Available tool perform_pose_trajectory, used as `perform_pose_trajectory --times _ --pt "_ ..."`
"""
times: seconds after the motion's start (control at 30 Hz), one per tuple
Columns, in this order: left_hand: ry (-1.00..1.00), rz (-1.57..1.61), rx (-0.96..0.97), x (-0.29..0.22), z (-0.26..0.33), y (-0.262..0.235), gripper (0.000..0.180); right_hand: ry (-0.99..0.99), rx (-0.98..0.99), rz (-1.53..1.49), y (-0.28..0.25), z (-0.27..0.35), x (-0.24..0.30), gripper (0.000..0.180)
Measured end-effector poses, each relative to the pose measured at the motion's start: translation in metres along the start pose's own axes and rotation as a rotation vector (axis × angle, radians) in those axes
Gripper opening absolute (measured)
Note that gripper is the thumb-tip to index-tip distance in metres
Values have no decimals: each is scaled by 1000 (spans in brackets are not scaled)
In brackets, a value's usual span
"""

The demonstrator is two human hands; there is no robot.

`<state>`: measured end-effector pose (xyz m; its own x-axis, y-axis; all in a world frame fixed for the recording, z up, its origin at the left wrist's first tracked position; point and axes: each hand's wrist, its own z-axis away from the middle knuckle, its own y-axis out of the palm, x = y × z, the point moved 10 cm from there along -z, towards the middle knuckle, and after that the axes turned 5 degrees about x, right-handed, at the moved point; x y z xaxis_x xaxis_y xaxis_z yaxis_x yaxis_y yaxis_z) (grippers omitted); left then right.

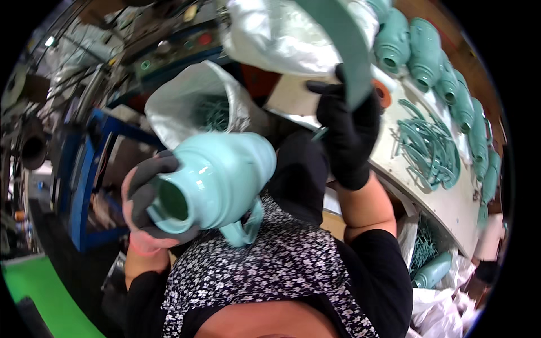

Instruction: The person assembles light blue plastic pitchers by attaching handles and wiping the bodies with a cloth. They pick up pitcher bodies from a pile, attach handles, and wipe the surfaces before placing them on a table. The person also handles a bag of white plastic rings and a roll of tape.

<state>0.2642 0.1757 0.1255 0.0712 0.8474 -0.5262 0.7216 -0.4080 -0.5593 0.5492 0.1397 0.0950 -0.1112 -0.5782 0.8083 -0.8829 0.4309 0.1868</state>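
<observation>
Bottle [225, 174]: right of left hand [142, 198] grip; sack [180, 101]: beyond grip; table [389, 146]: right of grip, strips [431, 149] on top, row of bottles [425, 53] along side farthest from grip

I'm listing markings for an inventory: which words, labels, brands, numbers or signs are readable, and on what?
None can be read.
Green bottle in the left hand: no lettering visible.
Machine panel with coloured buttons: any marking is too small and blurred.
</observation>
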Motion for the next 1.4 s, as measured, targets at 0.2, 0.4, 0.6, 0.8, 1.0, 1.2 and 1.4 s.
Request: perform_pose_trajectory --times 0.2,0.4,0.6,0.8,1.0,1.2,1.4 --pt "154 -61 -185 -31 33 -17 96 710 136 -745 134 56 -79 32" --pt "56 23 -77 -35 41 -17 103 738 465 -395 171 80 -88 28" --pt "26 382 -311 9 42 -36 94 738 458 -472 153 79 -83 35" --pt "-877 1114 -519 111 97 25 34 791 307 -496 130 90 -90 50" --pt "-843 1182 -468 124 98 39 26 776 357 -395 112 96 -104 44" --pt "-848 1076 -380 130 79 28 28 474 461 24 94 91 -67 51" --pt "-630 543 -626 122 69 6 38 -306 835 369 161 95 42 85"
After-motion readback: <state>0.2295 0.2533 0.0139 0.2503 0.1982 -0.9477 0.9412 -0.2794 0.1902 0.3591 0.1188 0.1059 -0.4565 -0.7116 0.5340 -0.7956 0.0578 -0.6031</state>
